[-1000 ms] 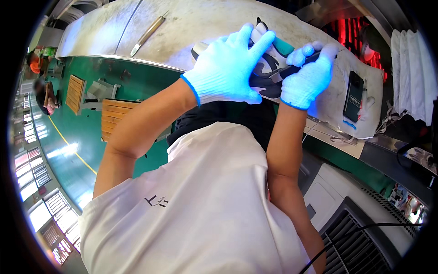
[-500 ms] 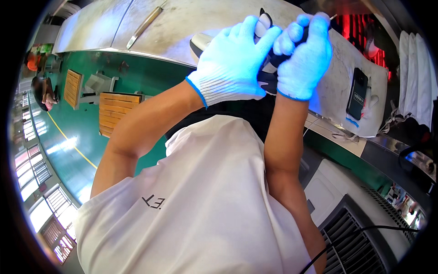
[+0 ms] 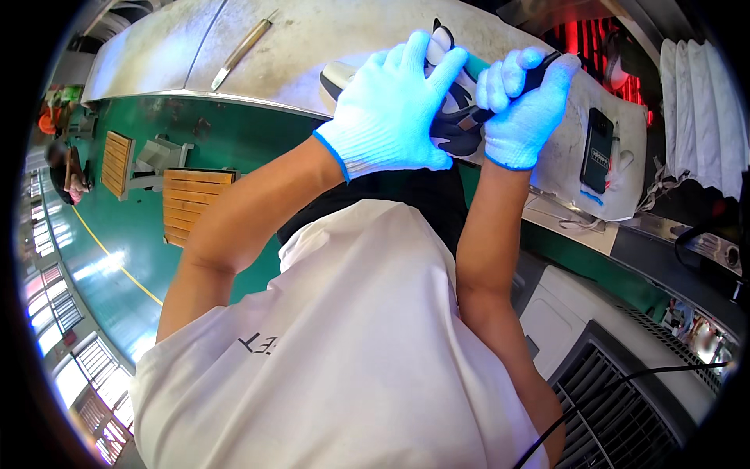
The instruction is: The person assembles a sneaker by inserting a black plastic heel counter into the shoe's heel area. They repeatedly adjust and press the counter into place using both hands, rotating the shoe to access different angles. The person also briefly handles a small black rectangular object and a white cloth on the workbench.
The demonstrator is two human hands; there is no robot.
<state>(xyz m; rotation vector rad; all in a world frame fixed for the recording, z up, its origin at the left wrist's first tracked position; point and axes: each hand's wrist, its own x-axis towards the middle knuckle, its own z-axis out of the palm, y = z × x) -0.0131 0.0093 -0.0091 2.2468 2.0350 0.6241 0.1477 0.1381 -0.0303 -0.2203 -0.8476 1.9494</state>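
Observation:
A black and white shoe [image 3: 459,139] lies at the near edge of the bench, partly covered by my left hand [image 3: 387,117]. That gloved hand holds the shoe, its fingers stretched over the top. To its left a pale, dark-edged rounded end [image 3: 337,78] sticks out; whether it belongs to the same shoe I cannot tell. My right hand [image 3: 522,105], also gloved, is wrapped round a slim black-handled tool [image 3: 539,72]. The tool's brownish lower end [image 3: 467,123] is at the shoe, and its exact kind is hidden.
A wooden-handled knife [image 3: 242,53] lies at the bench's [image 3: 305,39] left. At the right are a black phone [image 3: 598,148] and a red-glowing heater [image 3: 582,47], with white cloths [image 3: 695,109] hanging beyond. Wooden-topped stools [image 3: 191,205] stand on the green floor.
My right hand has turned and drawn slightly away from my left, uncovering the black tool and more of the shoe. My left hand stays on the shoe. The whole view has shifted a little.

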